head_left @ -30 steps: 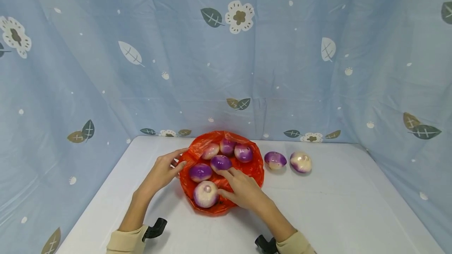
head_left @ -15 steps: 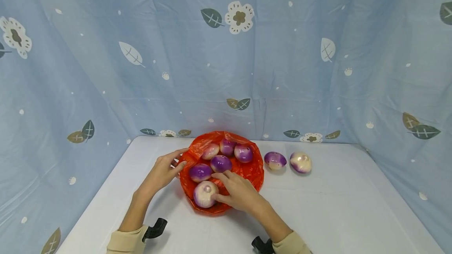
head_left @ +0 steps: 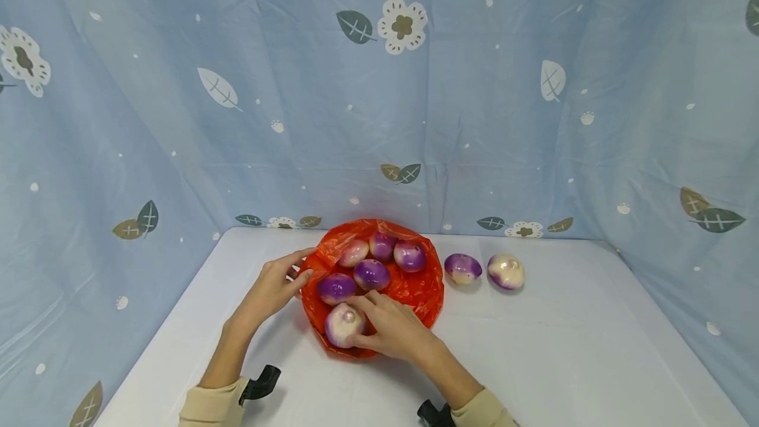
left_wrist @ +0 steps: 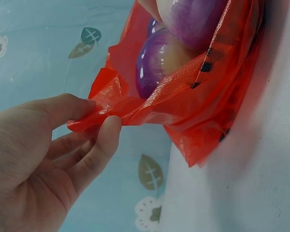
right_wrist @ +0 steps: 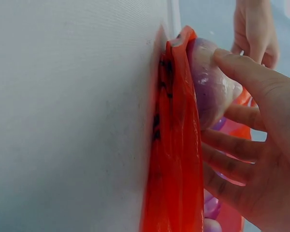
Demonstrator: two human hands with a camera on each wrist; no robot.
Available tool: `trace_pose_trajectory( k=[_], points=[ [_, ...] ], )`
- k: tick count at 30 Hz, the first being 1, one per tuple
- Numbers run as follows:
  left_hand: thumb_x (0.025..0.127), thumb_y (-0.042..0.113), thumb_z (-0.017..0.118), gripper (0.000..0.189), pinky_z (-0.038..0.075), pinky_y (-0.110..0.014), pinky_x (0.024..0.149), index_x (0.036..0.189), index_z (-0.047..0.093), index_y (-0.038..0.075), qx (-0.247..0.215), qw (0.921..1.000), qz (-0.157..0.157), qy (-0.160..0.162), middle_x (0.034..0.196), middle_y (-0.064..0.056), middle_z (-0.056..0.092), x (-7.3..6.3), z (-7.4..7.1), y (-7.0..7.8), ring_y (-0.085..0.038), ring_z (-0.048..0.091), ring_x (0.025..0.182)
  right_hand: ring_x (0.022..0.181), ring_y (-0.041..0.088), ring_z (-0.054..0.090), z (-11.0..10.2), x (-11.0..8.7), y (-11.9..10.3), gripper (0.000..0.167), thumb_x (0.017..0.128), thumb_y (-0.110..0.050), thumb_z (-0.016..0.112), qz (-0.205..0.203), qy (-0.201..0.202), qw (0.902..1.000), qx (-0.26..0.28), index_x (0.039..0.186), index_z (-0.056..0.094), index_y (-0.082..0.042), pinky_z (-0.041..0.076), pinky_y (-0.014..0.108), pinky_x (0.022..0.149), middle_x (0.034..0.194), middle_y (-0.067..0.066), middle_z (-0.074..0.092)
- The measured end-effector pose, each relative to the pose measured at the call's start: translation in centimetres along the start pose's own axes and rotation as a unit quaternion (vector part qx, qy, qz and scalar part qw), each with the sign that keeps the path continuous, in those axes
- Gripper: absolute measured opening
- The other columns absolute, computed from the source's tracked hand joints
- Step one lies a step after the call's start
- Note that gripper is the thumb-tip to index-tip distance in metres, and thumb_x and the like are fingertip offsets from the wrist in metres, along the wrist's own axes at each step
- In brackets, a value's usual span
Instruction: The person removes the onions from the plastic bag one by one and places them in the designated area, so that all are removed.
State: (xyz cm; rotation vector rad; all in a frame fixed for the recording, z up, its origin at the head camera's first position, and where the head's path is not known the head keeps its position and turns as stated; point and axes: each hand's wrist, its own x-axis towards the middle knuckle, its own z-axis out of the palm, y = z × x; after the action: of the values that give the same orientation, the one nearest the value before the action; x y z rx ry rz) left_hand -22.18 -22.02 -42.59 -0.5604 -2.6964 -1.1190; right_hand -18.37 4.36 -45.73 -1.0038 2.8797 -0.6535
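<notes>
A red plastic bag (head_left: 425, 294) lies spread open on the table with several glossy purple-and-white onions in it. My left hand (head_left: 269, 290) pinches the bag's left rim between thumb and fingers, as the left wrist view shows. At the bag's near side, my right hand (head_left: 394, 329) holds the pale onion (head_left: 340, 325), thumb on one side and index finger on the other. In the right wrist view this onion (right_wrist: 205, 84) sits just inside the bag's edge, the other fingers spread beside it. Behind it are a purple onion (head_left: 336, 288) and another purple onion (head_left: 371, 275).
Outside the bag, to its right, a purple onion (head_left: 462, 269) and a paler onion (head_left: 506, 272) stand on the white table (head_left: 569, 348). A blue patterned curtain (head_left: 474, 84) hangs behind and at both sides.
My right hand has moved left and nearer, from beside the middle purple onion to around the pale one. The left hand keeps its hold on the bag's rim.
</notes>
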Motion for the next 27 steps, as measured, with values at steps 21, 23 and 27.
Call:
trace_pose_trajectory(
  k=[21,23,27],
  points=[
    [0.093,0.008,0.066,0.044,0.054,-0.015,0.055,0.135,0.058,0.013,0.012,0.9999,0.007,0.001,0.099,-0.012,0.071,0.00,-0.05,-0.12,-0.011,0.064,0.070,0.111,0.018,0.062,0.59,-0.20,0.09,0.067,0.083,-0.056,0.071,-0.010,0.018,0.9997,-0.016,0.141,0.049,-0.029,0.058,0.042,0.088,0.127,0.002,0.060],
    [0.092,0.008,0.066,0.044,0.054,-0.015,0.055,0.135,0.058,0.013,0.011,0.9999,0.007,0.001,0.099,-0.012,0.071,-0.02,-0.06,-0.07,-0.011,0.064,0.070,0.114,0.019,0.062,0.56,-0.21,0.05,0.067,0.083,-0.056,0.070,-0.009,0.018,0.9997,-0.014,0.141,0.049,-0.028,0.058,0.043,0.090,0.129,0.003,0.061],
    [0.092,0.007,0.066,0.044,0.054,-0.015,0.055,0.136,0.058,0.012,0.006,0.9999,0.009,0.001,0.099,-0.012,0.071,-0.01,-0.08,0.00,-0.012,0.065,0.070,0.116,0.019,0.062,0.43,-0.28,0.09,0.067,0.083,-0.055,0.071,-0.010,0.019,0.9997,-0.013,0.140,0.050,-0.026,0.057,0.042,0.092,0.131,0.003,0.062]
  ],
)
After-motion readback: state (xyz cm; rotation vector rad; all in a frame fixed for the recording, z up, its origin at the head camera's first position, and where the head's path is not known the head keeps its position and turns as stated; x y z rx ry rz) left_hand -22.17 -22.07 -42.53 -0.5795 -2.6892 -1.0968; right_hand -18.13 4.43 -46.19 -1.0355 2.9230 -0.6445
